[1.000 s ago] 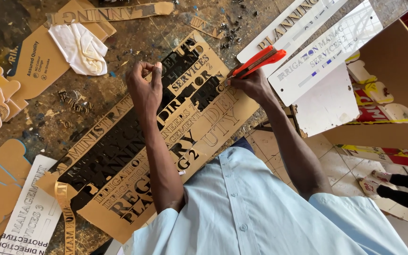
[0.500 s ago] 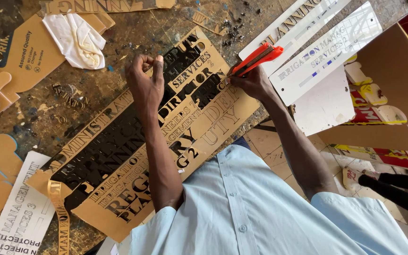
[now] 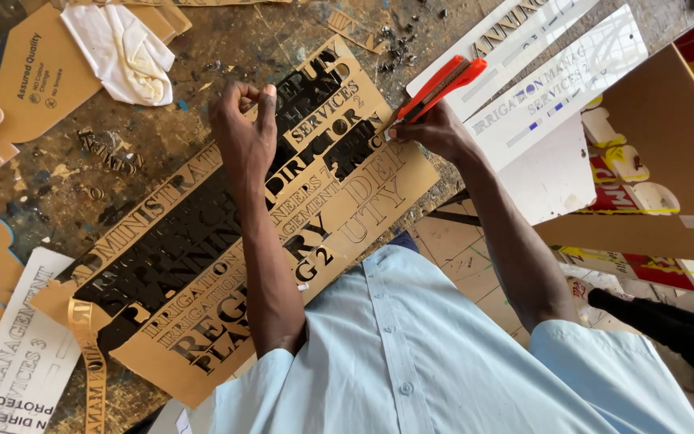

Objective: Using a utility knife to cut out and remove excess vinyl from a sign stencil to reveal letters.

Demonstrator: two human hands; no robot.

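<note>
Little is changing since the earlier frame: both hands are staying in place on the gold sheet [image 3: 226, 273], which is lying across the middle of the table [image 3: 82, 173]. At twelve o'clock the left hand [image 3: 244, 133] is pinching its fingertips together over the cut-out letters. At two o'clock the right hand [image 3: 431, 128] is gripping an orange knife [image 3: 439, 84] at the sheet's edge. A white cloth [image 3: 122, 52] is lying at ten o'clock.

Scarred workbench [image 3: 58, 173]: gold lettered sheet [image 3: 202, 265], cloth [image 3: 126, 52]
</note>
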